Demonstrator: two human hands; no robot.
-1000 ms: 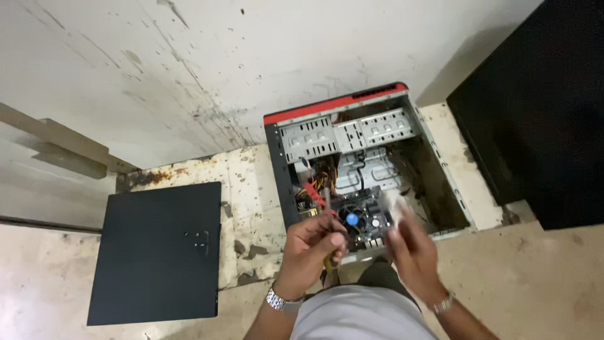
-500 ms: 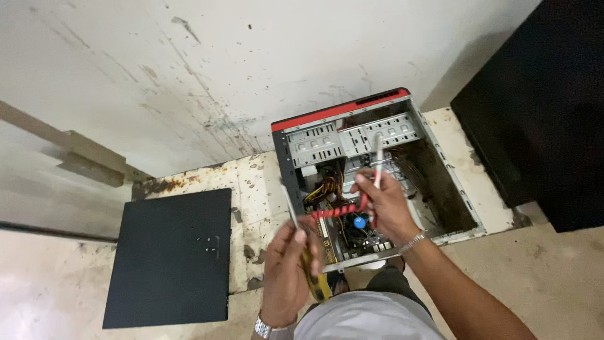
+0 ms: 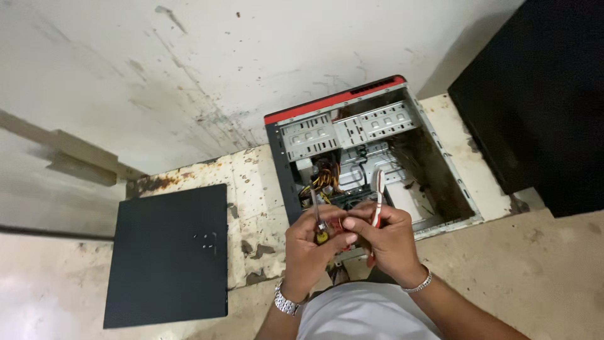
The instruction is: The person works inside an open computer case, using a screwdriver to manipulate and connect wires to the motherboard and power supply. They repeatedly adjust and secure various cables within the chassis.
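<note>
An open computer case (image 3: 440, 170) lies on its side on a worn, stained ledge (image 3: 251, 189) whose pale coating is flaking and rust-marked. The case is a box of thin grey sheet metal with a red-trimmed front edge; perforated drive cages (image 3: 346, 129) sit at its far end, and a tangle of yellow, red and black wires (image 3: 324, 179) spills below them. Its inner floor looks dusty and brown. A flat, matte black side panel (image 3: 170, 255), rectangular and smooth, lies well apart to the left on the same ledge. Behind everything rises a scuffed, streaked white wall (image 3: 189, 75), and a large black box-like block (image 3: 541, 101) stands to the right.

Both hands meet just in front of the case's near edge, raised above it. The left hand (image 3: 311, 245), with a metal link watch (image 3: 286, 302) on its wrist, is curled closed around a screwdriver (image 3: 318, 220); the slim metal shaft points up and away, and a bit of yellow handle shows between the fingers. The right hand (image 3: 387, 242), wearing a thin silver bracelet (image 3: 418, 284), pinches a narrow white tool with red markings (image 3: 378, 198) that stands nearly upright from its grip; it looks like a small brush, though its head is too blurred to tell. The fingertips of the two hands touch, knuckles facing the camera.
</note>
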